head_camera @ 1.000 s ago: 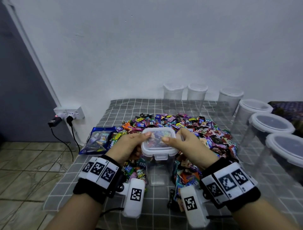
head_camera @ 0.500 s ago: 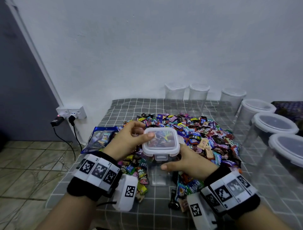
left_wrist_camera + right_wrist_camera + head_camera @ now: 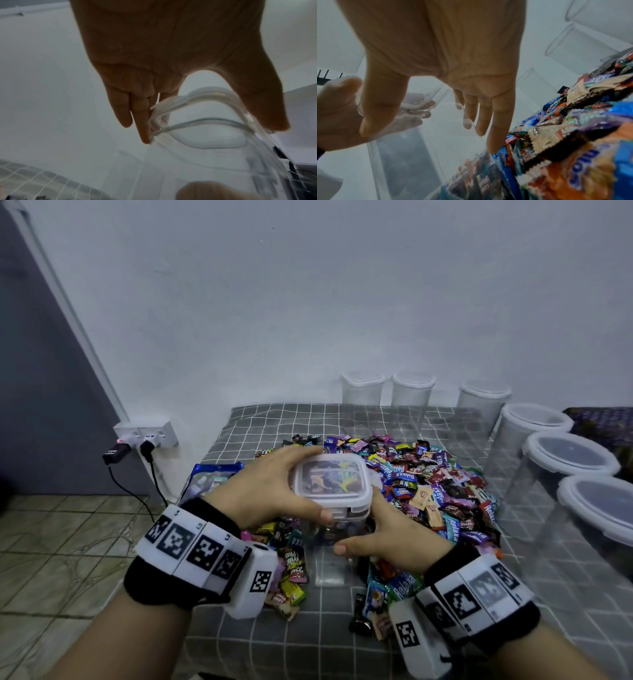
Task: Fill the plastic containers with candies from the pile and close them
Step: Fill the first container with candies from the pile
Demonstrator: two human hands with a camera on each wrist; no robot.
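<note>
A tall square clear container (image 3: 329, 556) with a white-rimmed lid (image 3: 330, 482) stands on the grey checked cloth at the near edge of the candy pile (image 3: 431, 484). My left hand (image 3: 291, 487) grips the lid from the left, thumb on its front rim and fingers over the far side. In the left wrist view, the fingertips (image 3: 144, 129) hook the lid rim (image 3: 197, 100). My right hand (image 3: 373, 529) holds the container body below the lid, thumb in front. In the right wrist view, its fingers (image 3: 481, 117) span the clear wall (image 3: 409, 155) beside the candies (image 3: 573, 135).
Several lidded empty containers line the back (image 3: 412, 398) and the right side (image 3: 568, 460). A blue candy bag (image 3: 209, 477) lies at the left of the pile. The cloth-covered table (image 3: 274, 422) ends at the left above a tiled floor; a wall socket (image 3: 147, 436) holds two plugs.
My right hand left the lid top and dropped to the container's body. My left hand spread from the lid's left edge to span the lid.
</note>
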